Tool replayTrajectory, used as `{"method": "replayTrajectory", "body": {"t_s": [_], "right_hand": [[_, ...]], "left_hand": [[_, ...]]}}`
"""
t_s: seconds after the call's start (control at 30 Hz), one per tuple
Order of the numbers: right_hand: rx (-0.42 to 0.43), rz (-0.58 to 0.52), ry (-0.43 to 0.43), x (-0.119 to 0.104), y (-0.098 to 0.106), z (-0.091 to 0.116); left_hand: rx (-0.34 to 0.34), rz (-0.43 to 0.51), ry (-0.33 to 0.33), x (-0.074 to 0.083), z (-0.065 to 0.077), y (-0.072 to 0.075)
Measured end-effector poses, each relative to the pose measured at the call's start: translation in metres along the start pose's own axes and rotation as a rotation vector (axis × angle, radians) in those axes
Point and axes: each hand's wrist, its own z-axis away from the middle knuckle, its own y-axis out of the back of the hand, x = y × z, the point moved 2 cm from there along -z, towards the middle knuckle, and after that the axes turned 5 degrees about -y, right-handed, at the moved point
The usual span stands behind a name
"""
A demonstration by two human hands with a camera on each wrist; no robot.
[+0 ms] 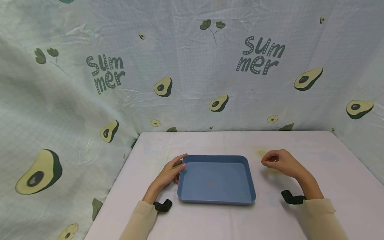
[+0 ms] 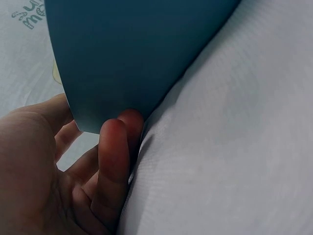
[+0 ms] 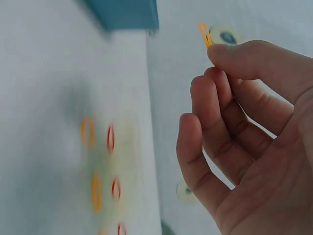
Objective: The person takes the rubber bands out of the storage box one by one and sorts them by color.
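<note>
A shallow blue rectangular tray (image 1: 216, 180) lies flat on the table. My left hand (image 1: 169, 173) grips the tray's left side, thumb over the rim; in the left wrist view its fingertips touch the tray's outer wall (image 2: 132, 58). To the right of the tray, my right hand (image 1: 282, 162) is raised over the table. Between thumb and forefinger it pinches a small yellow-orange rubber band (image 3: 205, 34). Several loose bands lie below that hand, orange ones (image 3: 87, 131) in one row and red ones (image 3: 111, 138) beside them.
The white-covered table (image 1: 210, 221) reaches back to a hanging cloth (image 1: 192, 60) printed with avocados and lettering. The cloth also runs along both sides. A black wrist mount (image 1: 163, 206) is on the left wrist, another mount (image 1: 292, 197) on the right.
</note>
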Motion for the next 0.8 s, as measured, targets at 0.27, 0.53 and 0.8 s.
{"method": "replayTrajectory", "body": {"t_s": [0.27,0.53,0.8], "right_hand": [[0.047,0.084,-0.142,0.027,0.022,0.017],[0.023,0.092,-0.272,0.051,0.031,0.028],[0.013,0.132,-0.363,0.077,0.039,0.038]], "left_hand": [[0.0,0.009,0.003,0.003,0.0,0.001],[-0.001,-0.009,0.004,-0.001,0.0,0.001],[0.003,0.005,0.013,0.002,0.001,0.0]]}}
